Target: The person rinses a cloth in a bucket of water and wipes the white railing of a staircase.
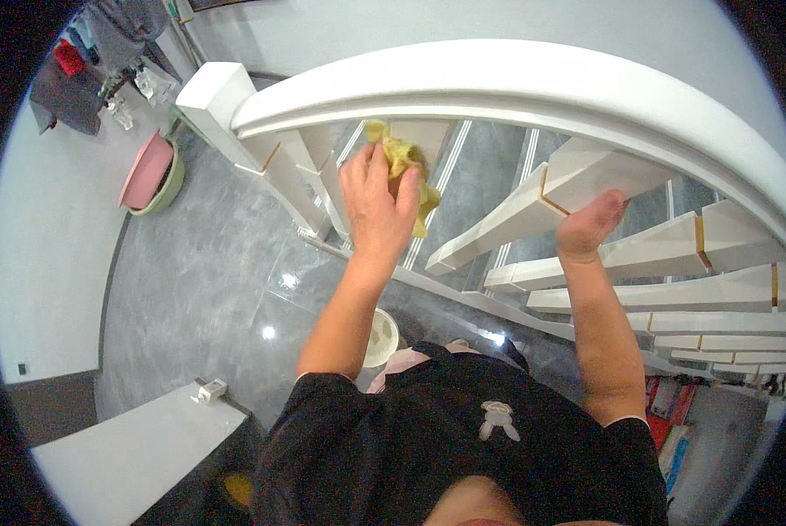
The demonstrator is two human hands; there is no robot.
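Observation:
My left hand (379,191) is closed on a crumpled yellow cloth (402,158), just below the white curved handrail (472,72). The cloth is slightly blurred, and what it touches behind the hand cannot be made out. To the right, my right hand (590,227) grips a white square-topped baluster (564,177) below the rail, its fingers hidden behind the post. A gold band runs around this baluster where it narrows. More white balusters (662,246) of the same kind follow to the right, with two others (294,177) at the left by the thick newel post (215,92).
Grey stair treads (485,164) with pale edge strips lie beyond the balusters. A round bucket (383,338) stands on the glossy floor (189,276) near my feet. Pink and green basins (149,174) lean at the left wall, under hanging clothes (70,85). A white tabletop (143,454) juts in at lower left.

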